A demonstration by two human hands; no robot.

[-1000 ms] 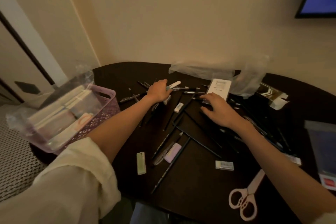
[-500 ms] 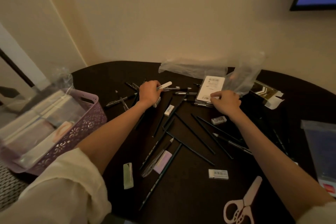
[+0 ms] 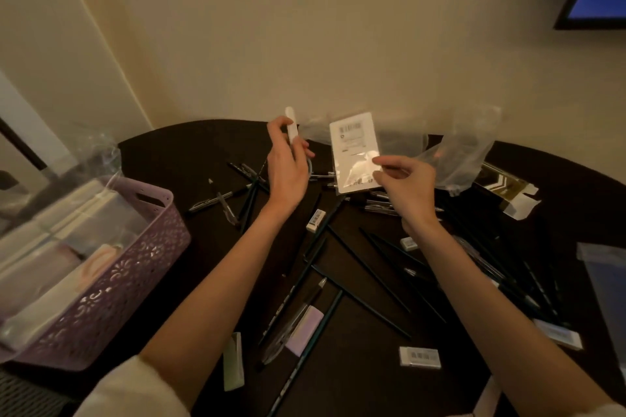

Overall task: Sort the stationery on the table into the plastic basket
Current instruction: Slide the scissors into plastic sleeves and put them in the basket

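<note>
The left hand (image 3: 286, 159) grips a short white pen-like stick (image 3: 292, 125), its long axis upright. The right hand (image 3: 404, 179) pinches a flat white plastic-wrapped packet (image 3: 355, 149). The lilac perforated plastic basket (image 3: 111, 284) sits at the table's left edge, nearer the left hand.

The purple plastic basket (image 3: 135, 267) runs off the left edge, and the packets inside it are smeared by blur, so their kind cannot be told. Right of the basket, the print on the white packet (image 3: 355, 152) is too small to read, and the right hand (image 3: 403, 179) hides its lower corner. The left hand (image 3: 288, 162) covers most of the white stick (image 3: 292, 125) in its grip
</note>
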